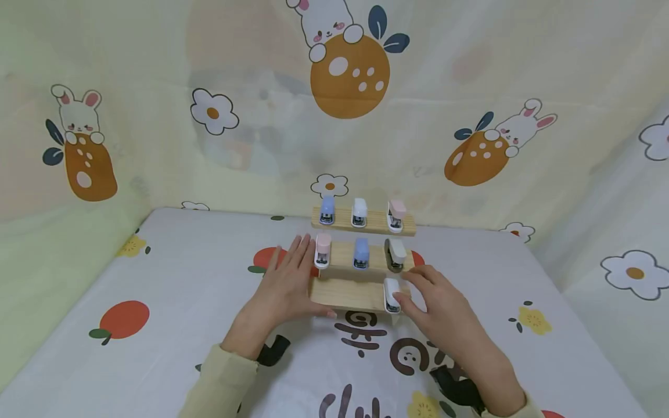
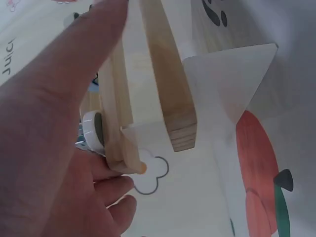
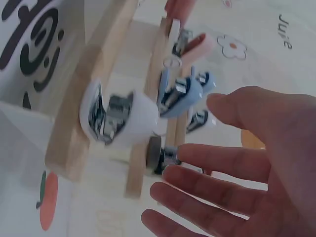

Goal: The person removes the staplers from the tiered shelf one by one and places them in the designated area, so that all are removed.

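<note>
See the white stapler [image 1: 391,295] at the right end of the front shelf [image 1: 347,295]. Probably light, stiff, slick; pinch by both sides. Note left hand [image 1: 285,283] spread wide at the shelf's left end, right hand [image 1: 438,303] parted loosely at its right, gripping nothing.

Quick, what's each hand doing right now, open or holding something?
Left hand: open, at the left end of the tiered stand.
Right hand: open, holding nothing, close to the front white stapler.

Backdrop [image 1: 157,46], printed with rabbits [image 1: 81,119], orange fruit [image 1: 350,87] and white flowers [image 1: 226,119]; tablecloth [image 1: 183,278] below, printed with red fruit [image 1: 124,319] and lettering [image 1: 395,355].
</note>
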Demonstrator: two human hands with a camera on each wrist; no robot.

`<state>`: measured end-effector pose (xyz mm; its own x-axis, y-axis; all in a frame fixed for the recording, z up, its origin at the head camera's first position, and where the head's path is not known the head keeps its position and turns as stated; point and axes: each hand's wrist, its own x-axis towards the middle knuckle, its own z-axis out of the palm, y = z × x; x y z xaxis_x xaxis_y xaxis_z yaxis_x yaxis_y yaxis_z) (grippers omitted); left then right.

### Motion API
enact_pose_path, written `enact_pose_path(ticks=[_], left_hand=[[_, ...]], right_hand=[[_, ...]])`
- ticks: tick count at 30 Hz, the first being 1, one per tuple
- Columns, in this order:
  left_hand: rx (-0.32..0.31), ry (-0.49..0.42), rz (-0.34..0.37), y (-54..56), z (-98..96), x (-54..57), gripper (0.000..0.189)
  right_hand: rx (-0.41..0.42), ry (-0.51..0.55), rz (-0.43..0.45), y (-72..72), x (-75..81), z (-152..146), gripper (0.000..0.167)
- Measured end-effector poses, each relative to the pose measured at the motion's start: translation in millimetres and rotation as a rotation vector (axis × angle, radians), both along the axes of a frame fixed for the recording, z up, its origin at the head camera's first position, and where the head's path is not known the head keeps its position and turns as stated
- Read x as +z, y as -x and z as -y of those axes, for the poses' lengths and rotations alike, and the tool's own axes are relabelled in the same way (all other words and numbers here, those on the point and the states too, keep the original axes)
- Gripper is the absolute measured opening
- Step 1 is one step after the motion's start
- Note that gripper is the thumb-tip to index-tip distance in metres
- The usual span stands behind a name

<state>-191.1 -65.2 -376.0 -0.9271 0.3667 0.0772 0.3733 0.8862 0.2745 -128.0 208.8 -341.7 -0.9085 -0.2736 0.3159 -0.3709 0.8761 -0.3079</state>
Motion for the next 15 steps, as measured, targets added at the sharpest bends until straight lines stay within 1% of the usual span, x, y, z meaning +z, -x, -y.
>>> enact_pose_path(ticks=[6,10,15], left_hand=[[0.006,-0.026,-0.012,-0.4,-3.2,-2.8,0.141],[0.020,-0.028,-0.014,0.3,-5.0,-4.0,0.142],[0.037,-0.012,-0.021,3.7,-5.4,-6.1,0.142]], right_hand=[[0.030,-0.068,-0.050,-1.5,-6.2,11.3,0.037],[0.035,-0.098,-0.088,0.1,-12.9,17.0,0.036],[0.021,-0.105,-0.084,1.1,-20.6,22.8,0.038]])
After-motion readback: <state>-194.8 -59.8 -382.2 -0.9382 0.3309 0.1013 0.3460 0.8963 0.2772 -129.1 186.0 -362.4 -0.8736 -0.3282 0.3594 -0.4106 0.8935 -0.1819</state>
